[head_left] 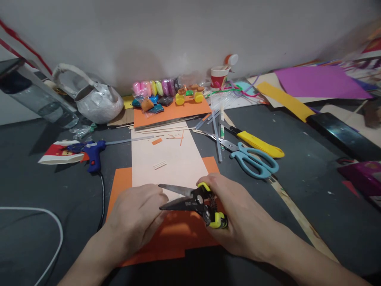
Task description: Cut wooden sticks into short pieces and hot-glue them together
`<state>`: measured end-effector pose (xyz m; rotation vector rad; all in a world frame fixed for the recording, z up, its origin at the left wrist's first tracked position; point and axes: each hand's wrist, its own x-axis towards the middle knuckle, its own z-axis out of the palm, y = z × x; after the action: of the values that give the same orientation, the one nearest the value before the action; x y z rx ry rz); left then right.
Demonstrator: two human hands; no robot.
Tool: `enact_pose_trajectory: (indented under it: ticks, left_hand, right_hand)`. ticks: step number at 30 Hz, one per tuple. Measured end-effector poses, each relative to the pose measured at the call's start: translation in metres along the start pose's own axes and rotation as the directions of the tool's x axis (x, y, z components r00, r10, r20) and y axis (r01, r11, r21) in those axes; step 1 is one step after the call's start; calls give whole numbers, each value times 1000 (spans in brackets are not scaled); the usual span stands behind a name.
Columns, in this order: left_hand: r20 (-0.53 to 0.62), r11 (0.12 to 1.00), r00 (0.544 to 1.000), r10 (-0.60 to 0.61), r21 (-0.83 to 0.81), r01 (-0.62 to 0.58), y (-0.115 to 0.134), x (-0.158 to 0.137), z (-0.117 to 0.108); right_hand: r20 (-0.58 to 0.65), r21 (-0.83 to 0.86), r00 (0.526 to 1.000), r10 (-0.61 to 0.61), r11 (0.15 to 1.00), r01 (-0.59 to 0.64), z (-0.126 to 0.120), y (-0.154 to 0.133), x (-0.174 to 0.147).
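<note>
My right hand point(238, 214) is wrapped round the black and yellow handles of a pair of snips point(193, 200), whose blades are apart and point left. The blade tips reach my left hand point(135, 216), which is closed with fingers curled together; whatever it may pinch is hidden from view. Beneath both hands lie a pale sheet point(175, 171) and orange card point(175, 242). Short wooden stick pieces point(160, 165) rest side by side on the pale sheet, with an orange scrap point(156, 141) and thin offcuts farther back.
To the right are blue-handled scissors point(253, 161) and a yellow utility knife point(258, 143). A blue glue gun point(94, 155) with its cord lies left. Behind stand a silver kettle-shaped pot point(98, 103), packets of coloured clay point(154, 93) and a paper cup point(219, 78).
</note>
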<state>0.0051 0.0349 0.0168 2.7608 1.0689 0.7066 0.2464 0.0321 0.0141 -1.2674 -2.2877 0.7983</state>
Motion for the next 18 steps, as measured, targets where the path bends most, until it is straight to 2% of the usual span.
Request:
enact_pose_trajectory:
  ticks: [8,12,18]
  left_hand:
    - [-10,996,999,40,-77,-40,3,4,-2]
    - [-46,989,998,42,-142,-49,3,3,3]
    - [-149,997,989,17,-77,-29,-2,2,-4]
  right_hand:
    - [15,-26,997,-70,997,71,0,2,-4]
    - [-15,-57,999,-49,997,48,2,2,-5]
    - [-103,-56,990,-94,995,89,4,-2,-5]
